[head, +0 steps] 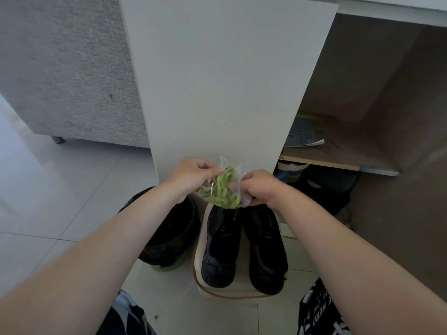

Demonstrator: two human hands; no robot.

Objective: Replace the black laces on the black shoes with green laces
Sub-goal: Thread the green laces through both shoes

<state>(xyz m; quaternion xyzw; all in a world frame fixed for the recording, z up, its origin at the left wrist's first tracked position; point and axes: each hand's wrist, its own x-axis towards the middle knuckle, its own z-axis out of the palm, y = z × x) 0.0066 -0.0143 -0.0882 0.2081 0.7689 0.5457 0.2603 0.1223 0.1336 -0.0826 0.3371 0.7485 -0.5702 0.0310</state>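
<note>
Holding the clear bag of green laces over the black shoes.
The left hand pinches its 10 o'clock mouth with curled fingers; the right hand grips the 3 o'clock edge.

Soft daylight (edges bowed), mild blur

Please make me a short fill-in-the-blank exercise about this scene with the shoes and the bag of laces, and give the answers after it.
1. The left hand and the right hand hold a clear bag of ____ laces.
2. Below the bag stand ____ black shoes.
3. A dark bin stands to the ____ of the shoes.
Missing words: green; two; left.
</note>
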